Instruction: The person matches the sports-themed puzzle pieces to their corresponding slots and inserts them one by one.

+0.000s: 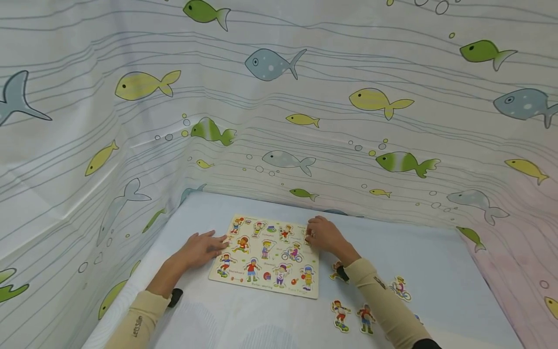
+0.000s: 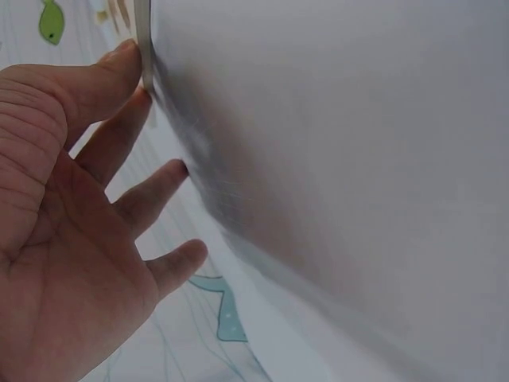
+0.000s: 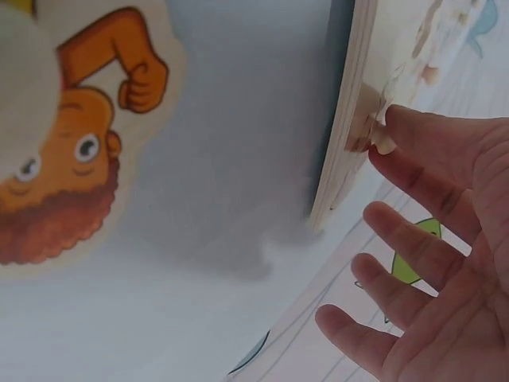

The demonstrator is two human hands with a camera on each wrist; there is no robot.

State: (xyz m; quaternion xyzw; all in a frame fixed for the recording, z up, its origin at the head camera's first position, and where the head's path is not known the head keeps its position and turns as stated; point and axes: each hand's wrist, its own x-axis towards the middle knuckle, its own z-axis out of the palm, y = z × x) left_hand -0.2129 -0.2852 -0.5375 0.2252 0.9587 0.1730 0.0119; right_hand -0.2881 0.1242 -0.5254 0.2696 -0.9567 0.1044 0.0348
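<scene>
Evidently two-handed work at a picture puzzle board [image 1: 255,250], which lies flat on the white table [image 1: 279,320], its far right corner under the fingers of the right hand [image 1: 325,236]. Right wrist view: thumb and forefinger pinch a small flat piece [image 3: 383,143] at the board's surface, the other three fingers spread clear; whether the piece sits in a recess or just above it cannot be told. Left hand [image 1: 198,249]: fingers extended rather than curled, thumb and forefinger touching the board's left edge. For good execution, the left hand should apply light, steady pressure there, since the board would probably slide under a sideways push. The pinch is best placed at the piece's rim, low and level, so that its outline can be turned to match a recess; a slight twist should serve better than force. Loose pieces, including a skateboarder [image 1: 340,316], a roller skater [image 1: 366,319] and a cyclist [image 1: 400,289], lie near the right forearm [image 1: 379,296], best carried high to avoid sweeping them.
</scene>
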